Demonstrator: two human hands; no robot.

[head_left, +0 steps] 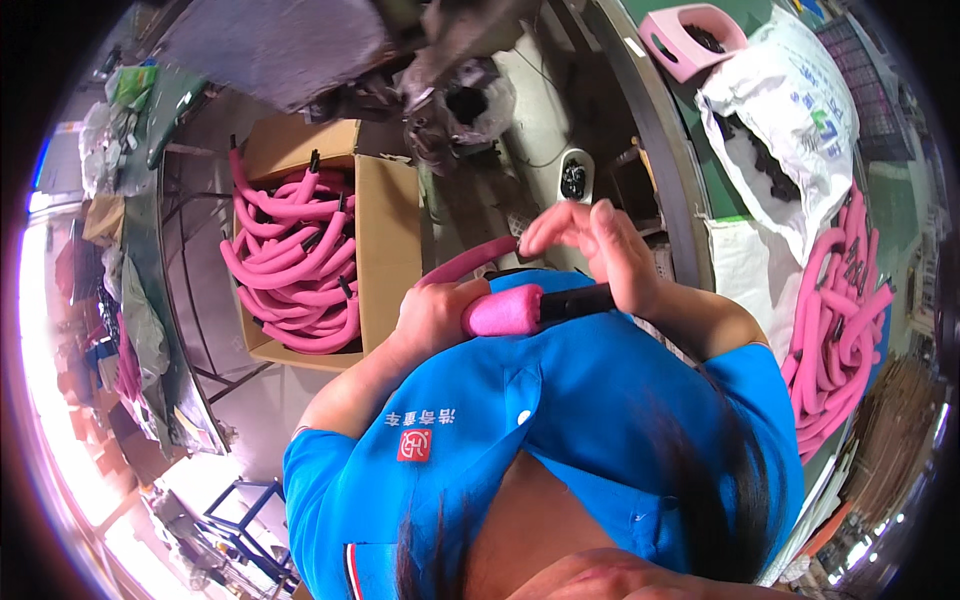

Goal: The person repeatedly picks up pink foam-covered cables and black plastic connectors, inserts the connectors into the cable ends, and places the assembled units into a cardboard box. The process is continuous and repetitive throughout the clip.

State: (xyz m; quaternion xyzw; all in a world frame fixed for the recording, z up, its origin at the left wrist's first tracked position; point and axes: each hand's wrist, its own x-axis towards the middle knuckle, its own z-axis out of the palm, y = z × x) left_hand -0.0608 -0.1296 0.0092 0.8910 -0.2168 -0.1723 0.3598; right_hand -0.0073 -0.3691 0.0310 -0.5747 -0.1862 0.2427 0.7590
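Note:
My left hand point(432, 318) is closed around a bent pink foam tube point(502, 310), held close against my blue shirt. One stub of the tube points right and ends in a black rod point(572, 300). My right hand point(598, 252) sits over that black rod, palm on it, with the fingertips pinched together above. The tube's other leg point(468, 263) curves up and to the right behind my hands, toward my right fingertips. The far tip of the black rod is hidden under my right hand.
An open cardboard box point(385, 250) at left holds several pink foam tubes point(295, 262) with black ends. More pink tubes point(838, 325) lie heaped at right on a green-topped bench, beside a white sack point(800, 105) of black parts and a pink basket point(690, 40).

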